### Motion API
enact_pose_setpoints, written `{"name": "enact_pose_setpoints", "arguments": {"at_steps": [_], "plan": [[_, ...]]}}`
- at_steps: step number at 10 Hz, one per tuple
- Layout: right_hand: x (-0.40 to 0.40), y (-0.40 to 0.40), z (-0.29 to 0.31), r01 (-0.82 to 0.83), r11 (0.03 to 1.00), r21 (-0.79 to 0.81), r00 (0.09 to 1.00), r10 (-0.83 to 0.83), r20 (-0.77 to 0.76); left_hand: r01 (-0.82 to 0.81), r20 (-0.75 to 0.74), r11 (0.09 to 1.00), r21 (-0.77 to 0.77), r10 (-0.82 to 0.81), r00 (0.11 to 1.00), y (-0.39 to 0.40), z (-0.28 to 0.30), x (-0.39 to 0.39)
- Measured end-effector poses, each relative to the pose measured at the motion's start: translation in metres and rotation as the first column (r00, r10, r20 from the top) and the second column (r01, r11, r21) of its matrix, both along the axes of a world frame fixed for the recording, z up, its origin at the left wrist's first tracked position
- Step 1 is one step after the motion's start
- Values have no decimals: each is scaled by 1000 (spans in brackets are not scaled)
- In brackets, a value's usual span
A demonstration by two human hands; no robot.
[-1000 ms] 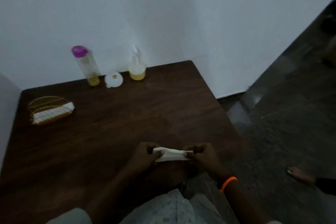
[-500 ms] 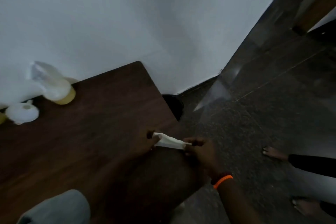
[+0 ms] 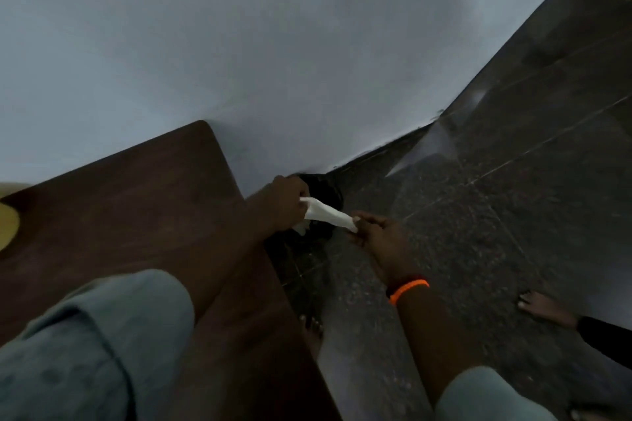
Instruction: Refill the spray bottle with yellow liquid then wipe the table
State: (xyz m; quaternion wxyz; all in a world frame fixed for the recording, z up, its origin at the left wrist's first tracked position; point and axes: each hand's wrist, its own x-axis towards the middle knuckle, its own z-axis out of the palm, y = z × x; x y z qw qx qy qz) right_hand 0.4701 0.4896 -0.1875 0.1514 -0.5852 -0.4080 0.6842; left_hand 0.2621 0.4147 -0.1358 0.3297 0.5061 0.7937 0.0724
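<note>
Whereas both hands earlier worked above the table (image 3: 130, 215), left hand (image 3: 285, 203) and right hand (image 3: 378, 239) now pinch the white tissue (image 3: 325, 214) stretched between them, past its edge.

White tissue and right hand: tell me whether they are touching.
Touching. The head view shows the right hand pinching one end of the white tissue between its fingertips, with the left hand gripping the other end.

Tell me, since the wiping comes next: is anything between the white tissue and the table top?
Nothing visible. The white tissue is stretched between the left hand and right hand, beyond the table edge over the floor; the nearby wood is bare.
</note>
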Motion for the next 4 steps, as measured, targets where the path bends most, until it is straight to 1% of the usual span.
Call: {"name": "enact_pose_setpoints", "arguments": {"at_steps": [1,2,3,4], "plan": [[-35,6,-32,17,998,-59,1000,-19,-24,-33,-61,995,-96,28,998,25,-28,-16],[-63,6,-76,37,989,-141,998,-43,-43,-34,-75,976,-214,18,997,43,-63,-24],[-84,5,-138,-113,970,-217,991,126,44,-47,-70,953,-298,28,997,54,-92,-35],[-91,1,-196,-189,969,-157,976,204,79,-65,-58,959,-275,51,997,76,-105,-46]]}}
